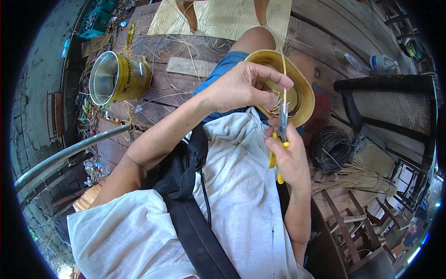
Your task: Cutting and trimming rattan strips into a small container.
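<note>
My left hand (234, 88) is closed, its fingers pinching a thin pale cane strip (281, 58) that runs down from the far side. Lower right, my right hand (292, 156) grips pliers (273, 160) with yellow handles and grey jaws. The jaws point away from me and meet the strip's near end, just below the left fingertips. Beneath both hands, a yellow bowl-shaped container (305, 95) rests between my legs. Several short pale cut pieces show near its inner left side, partly hidden by my left fingers.
A yellow metal bucket (121, 79) lies tilted at left, near loose fibres and a flat wood piece (189, 67). At right are a coil of dark cord (331, 149), a bundle of cane (362, 179) and a black-framed woven chair (395, 111). A metal pipe (69, 156) crosses the left.
</note>
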{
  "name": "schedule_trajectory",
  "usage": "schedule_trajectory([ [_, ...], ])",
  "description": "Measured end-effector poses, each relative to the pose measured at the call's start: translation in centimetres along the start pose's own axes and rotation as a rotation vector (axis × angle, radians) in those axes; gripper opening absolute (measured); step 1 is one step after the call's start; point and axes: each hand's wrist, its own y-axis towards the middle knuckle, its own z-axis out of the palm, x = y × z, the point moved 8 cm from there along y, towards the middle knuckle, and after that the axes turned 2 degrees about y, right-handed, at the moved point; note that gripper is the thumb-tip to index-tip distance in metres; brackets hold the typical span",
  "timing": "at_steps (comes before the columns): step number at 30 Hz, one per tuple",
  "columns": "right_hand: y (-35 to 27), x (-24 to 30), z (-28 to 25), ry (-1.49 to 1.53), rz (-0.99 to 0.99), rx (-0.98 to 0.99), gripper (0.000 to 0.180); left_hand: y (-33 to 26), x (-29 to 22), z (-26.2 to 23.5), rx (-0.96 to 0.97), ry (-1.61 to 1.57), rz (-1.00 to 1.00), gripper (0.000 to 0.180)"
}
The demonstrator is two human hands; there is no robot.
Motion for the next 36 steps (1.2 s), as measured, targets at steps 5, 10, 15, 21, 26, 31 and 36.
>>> schedule_trajectory([
  [5,0.0,-0.2,0.5,-0.059,-0.097,-0.009,0.029,-0.5,-0.5,0.4,0.008,0.027,0.055,0.033],
  [10,-0.1,-0.8,0.4,-0.079,-0.052,0.002,0.028,-0.4,-0.8,0.6,-0.045,0.206,0.174,0.027],
  [15,0.3,-1.8,0.5,0.071,-0.054,0.007,0.028,-0.2,-1.2,0.7,-0.037,0.106,0.207,0.048],
  [21,0.5,-0.8,0.8,0.070,-0.043,0.021,0.028,0.0,-0.8,0.7,0.081,0.083,0.202,0.064],
  [26,0.8,-0.1,0.7,0.012,-0.088,0.014,0.029,-0.1,-0.2,0.7,0.099,-0.001,0.111,0.060],
  [31,1.1,1.0,0.9,-0.026,-0.046,0.044,0.039,-0.1,-0.6,1.0,0.138,-0.048,0.098,0.061],
  [36,1.2,1.3,1.1,-0.094,-0.075,0.058,0.041,0.0,-0.1,0.5,0.120,-0.059,0.019,0.062],
])
